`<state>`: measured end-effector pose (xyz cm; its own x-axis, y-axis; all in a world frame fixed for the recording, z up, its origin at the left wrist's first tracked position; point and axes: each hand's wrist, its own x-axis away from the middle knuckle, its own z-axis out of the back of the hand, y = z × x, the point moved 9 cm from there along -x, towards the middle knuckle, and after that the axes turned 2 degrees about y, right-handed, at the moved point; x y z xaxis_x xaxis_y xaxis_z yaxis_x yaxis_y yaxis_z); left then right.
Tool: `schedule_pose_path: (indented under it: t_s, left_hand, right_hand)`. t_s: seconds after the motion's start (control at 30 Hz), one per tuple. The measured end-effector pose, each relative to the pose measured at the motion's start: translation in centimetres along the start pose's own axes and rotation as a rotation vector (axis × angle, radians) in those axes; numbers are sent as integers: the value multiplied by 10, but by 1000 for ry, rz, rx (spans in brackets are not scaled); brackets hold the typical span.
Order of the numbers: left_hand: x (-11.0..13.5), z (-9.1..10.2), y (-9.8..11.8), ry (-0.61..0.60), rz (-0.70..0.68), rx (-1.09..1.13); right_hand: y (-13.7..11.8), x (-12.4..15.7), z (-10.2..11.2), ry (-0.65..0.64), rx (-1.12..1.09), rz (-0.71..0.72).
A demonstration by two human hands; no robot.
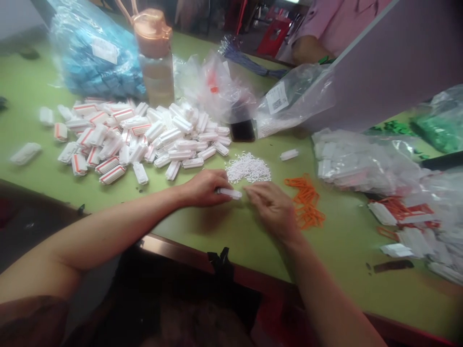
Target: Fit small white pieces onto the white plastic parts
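My left hand (208, 188) is closed around a small white plastic block (231, 193), whose right end sticks out past the fingers. Just to the right, my right hand (271, 205) has its thumb and fingertips pinched together near that end; whatever lies in the pinch is too small to make out. Behind both hands sits a little heap of tiny white plastic pieces (249, 167). Orange plastic frames (307, 200) lie in a loose pile to the right of my right hand. A single white block (289, 154) rests apart beyond the heap.
A big pile of white blocks (141, 132), some with orange strips, covers the back left. Behind it stand a water bottle (155, 58) and a bag of blue parts (97, 53). Bagged white parts (354, 159) lie right, below a grey panel (390, 62). Another person's arm (311, 49) shows behind.
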<state>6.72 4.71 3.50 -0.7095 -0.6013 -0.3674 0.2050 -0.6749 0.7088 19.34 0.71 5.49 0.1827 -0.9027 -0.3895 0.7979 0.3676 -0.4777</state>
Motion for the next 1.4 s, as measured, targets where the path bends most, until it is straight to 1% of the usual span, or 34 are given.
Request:
schedule_pose_path:
  t_s: [0.03,0.1,0.17,0.23,0.33,0.43,0.5,0.57,0.63,0.73,0.8,1.03,1.27,1.4]
  left_hand:
    - [0,0,0,-5,-1,-1]
    - [0,0,-1,-9,-3,-1]
    - [1,-1,-2,-11,-8,-1]
    - [1,0,-2,-4,-18,-2]
    - [2,0,-2,5,-20,-6]
    - [2,0,-2,-11,-20,-12]
    - [2,0,-1,-18,-25,-13]
    - [1,0,-1,-23,-24,-9]
    - [1,-1,-2,-33,-11,-6]
    - [1,-2,-4,-47,13,-9]
    - [1,-3,-5,-54,21,-8]
    - [1,-2,-5,-56,16,7]
    - [1,-3,-4,-60,18,8]
    - [1,-3,-5,-57,14,-7]
  right_hand:
    - [6,-4,0,10,-30,-47]
    - [14,-13,-7,-39,-18,-93]
    - [14,-23,-20,-136,49,-75]
    - [13,-31,-28,-177,125,-49]
    - [11,-36,-32,-196,209,-28]
    - [13,-30,-29,-241,208,-32]
    - [18,-26,-22,-214,154,-74]
    - [23,-24,-16,-161,86,-116]
    - [23,-23,-18,-143,53,-120]
    - [17,-24,-28,-180,92,-89]
    - [15,-25,-31,-192,135,-86]
    - [25,-14,-19,-169,169,-202]
    - [18,-15,-25,-123,139,-185]
    - [20,-16,-25,-119,122,-201]
